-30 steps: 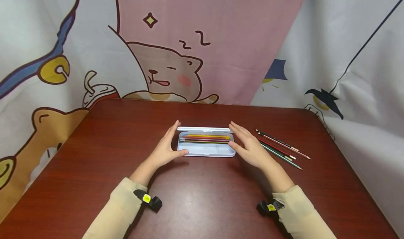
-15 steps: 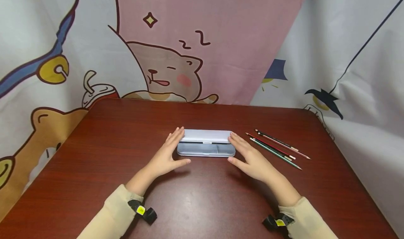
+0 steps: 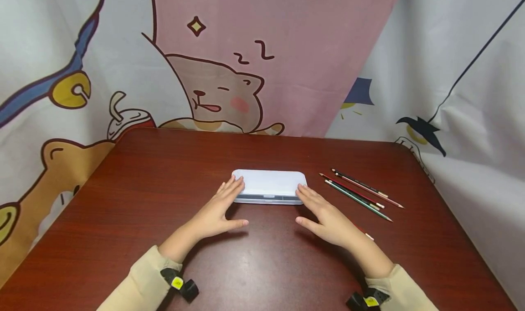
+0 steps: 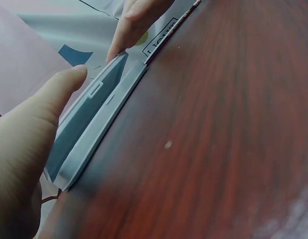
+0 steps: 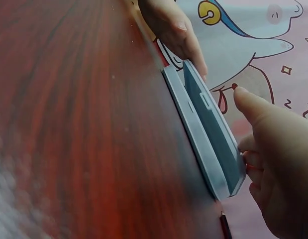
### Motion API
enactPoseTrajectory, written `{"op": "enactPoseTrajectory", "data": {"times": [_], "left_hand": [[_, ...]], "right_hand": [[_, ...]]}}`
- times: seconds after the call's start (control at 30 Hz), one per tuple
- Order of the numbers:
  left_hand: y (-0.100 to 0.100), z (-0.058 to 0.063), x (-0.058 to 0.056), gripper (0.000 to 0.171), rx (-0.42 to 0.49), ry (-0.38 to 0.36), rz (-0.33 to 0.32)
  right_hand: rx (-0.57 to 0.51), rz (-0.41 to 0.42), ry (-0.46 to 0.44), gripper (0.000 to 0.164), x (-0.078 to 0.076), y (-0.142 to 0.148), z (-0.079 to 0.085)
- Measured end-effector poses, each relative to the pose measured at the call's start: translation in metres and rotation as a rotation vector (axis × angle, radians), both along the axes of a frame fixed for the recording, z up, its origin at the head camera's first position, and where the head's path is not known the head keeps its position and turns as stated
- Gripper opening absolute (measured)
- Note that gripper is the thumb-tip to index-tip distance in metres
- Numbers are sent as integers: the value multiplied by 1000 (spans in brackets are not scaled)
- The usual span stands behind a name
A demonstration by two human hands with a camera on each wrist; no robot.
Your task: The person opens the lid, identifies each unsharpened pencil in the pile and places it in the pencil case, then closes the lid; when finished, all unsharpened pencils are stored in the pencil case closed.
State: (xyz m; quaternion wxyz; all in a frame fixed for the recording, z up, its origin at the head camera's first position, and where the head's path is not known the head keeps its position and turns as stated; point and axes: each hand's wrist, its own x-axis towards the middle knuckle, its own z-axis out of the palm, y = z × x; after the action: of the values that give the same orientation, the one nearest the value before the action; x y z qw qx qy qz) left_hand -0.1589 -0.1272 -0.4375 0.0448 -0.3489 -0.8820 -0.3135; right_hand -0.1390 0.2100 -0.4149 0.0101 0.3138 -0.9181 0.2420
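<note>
A white pencil case [image 3: 268, 183] lies on the table with its hinged lid tilted nearly down, a narrow gap showing along the front. My left hand [image 3: 213, 213] rests its fingers on the lid's left end, thumb spread out in front. On the right end, the fingers of my right hand [image 3: 328, 217] touch the lid in the same way, thumb apart. In the left wrist view the lid [image 4: 89, 99] stands at an angle over the base [image 4: 101, 124]. The pencils inside the case are hidden by the lid.
Several loose pencils [image 3: 361, 194] lie on the dark red wooden table [image 3: 164, 174] right of the case. Another pencil end [image 3: 369, 235] shows beside the right forearm. A cartoon-printed curtain [image 3: 295, 64] hangs behind the table.
The lid has swung forward and down from upright, covering the pencils in the case. Both hands have moved toward the body along with it, their thumbs coming away from the case's front.
</note>
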Motion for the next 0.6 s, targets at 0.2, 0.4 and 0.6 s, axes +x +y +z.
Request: {"op": "enactPoseTrajectory", "data": {"times": [0.2, 0.4, 0.6], "left_hand": [[0, -3, 1, 93, -17, -18, -16], [0, -4, 0, 87, -8, -11, -46], [0, -5, 0, 83, -10, -9, -59]], "right_hand": [[3, 7, -6, 70, 2, -1, -5], [-4, 4, -16, 68, 2, -1, -8], [-5, -6, -17, 69, 3, -2, -8]]}}
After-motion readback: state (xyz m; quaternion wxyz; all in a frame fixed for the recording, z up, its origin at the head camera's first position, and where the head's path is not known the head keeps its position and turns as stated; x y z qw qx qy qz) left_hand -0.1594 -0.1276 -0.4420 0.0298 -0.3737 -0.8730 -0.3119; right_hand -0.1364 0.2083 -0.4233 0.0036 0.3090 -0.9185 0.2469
